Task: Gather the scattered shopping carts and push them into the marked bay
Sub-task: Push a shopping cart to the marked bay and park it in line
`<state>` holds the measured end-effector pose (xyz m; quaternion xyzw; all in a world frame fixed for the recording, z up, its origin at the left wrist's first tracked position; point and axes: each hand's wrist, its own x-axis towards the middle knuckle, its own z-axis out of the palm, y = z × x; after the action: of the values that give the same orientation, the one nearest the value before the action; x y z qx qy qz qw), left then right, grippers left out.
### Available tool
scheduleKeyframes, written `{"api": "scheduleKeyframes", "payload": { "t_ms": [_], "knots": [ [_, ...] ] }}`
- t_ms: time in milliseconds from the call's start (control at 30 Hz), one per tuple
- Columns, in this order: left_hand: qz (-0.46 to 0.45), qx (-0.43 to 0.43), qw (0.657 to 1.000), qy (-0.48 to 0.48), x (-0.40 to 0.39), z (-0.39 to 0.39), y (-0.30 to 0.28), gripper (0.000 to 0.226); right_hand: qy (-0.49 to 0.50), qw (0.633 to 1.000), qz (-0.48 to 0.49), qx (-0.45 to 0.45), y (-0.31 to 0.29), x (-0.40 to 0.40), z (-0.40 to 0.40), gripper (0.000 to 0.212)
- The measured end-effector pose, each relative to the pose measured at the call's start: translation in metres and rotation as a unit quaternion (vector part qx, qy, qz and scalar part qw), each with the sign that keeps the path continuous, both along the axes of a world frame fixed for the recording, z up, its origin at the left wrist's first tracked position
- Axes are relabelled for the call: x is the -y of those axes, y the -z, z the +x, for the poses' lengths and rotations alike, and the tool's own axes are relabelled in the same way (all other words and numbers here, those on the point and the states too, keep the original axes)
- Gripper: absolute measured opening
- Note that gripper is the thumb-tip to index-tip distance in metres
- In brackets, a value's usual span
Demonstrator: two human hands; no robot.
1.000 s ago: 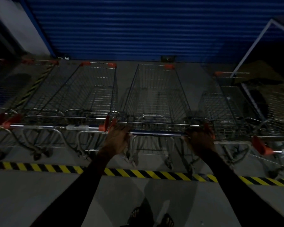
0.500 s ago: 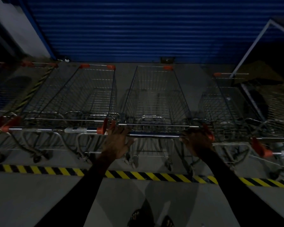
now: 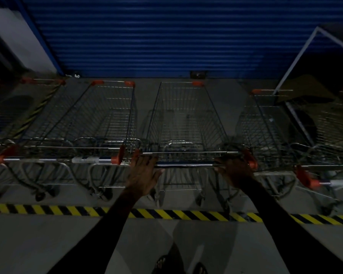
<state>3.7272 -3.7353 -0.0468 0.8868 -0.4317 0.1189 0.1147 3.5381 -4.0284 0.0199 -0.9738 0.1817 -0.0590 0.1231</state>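
Both arms reach straight forward in dark sleeves. The left grip (image 3: pixel 145 175) lies palm down with fingers stretched out, loosely spread. The right grip (image 3: pixel 236 171) has its fingers curled over; what they close on is dim.

Carts (image 3: pixel 184 123) side by side behind floor tape (image 3: pixel 166 213), shutter (image 3: pixel 166 36) behind them.

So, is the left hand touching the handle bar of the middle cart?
Touching. The head view shows the left hand with its fingers laid over the left end of the handle bar, no gap between them.
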Motion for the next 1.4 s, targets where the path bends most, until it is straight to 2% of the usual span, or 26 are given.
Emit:
{"api": "scheduleKeyframes", "payload": {
  "t_ms": [133, 233, 333, 467, 800, 900, 1033, 1267, 1400],
  "knots": [
    [-0.007, -0.007, 1.000, -0.017, 0.003, -0.010, -0.008, 0.065, 0.004, 1.000, -0.013, -0.026, 0.011, 0.005, -0.004, 0.047],
    [-0.016, -0.001, 1.000, -0.002, 0.017, -0.030, -0.013, 0.057, 0.028, 0.999, -0.016, 0.016, 0.011, 0.005, -0.015, 0.056],
    [-0.037, -0.002, 0.998, 0.048, 0.041, -0.053, -0.016, 0.053, 0.060, 0.996, -0.042, 0.046, 0.006, 0.002, -0.041, 0.054],
    [-0.064, -0.040, 0.989, 0.125, 0.085, -0.090, -0.023, 0.052, 0.180, 0.983, -0.004, 0.029, 0.005, 0.003, -0.089, 0.053],
    [-0.119, -0.076, 0.946, 0.291, 0.203, -0.233, -0.028, 0.042, 0.353, 0.932, 0.023, 0.076, 0.019, 0.023, -0.265, 0.056],
    [-0.087, -0.117, 0.933, 0.329, 0.234, -0.283, -0.024, 0.044, 0.390, 0.914, 0.004, 0.115, 0.031, 0.030, -0.324, 0.050],
    [-0.038, -0.150, 0.919, 0.362, 0.274, -0.345, -0.023, 0.048, 0.440, 0.891, 0.012, 0.110, 0.041, 0.050, -0.392, 0.052],
    [-0.035, -0.178, 0.897, 0.402, 0.342, -0.422, -0.034, 0.047, 0.498, 0.859, 0.045, 0.109, 0.042, 0.094, -0.470, 0.058],
    [-0.043, -0.184, 0.895, 0.404, 0.385, -0.438, -0.033, 0.043, 0.495, 0.862, 0.047, 0.099, 0.044, 0.135, -0.489, 0.060]
  ]
}}
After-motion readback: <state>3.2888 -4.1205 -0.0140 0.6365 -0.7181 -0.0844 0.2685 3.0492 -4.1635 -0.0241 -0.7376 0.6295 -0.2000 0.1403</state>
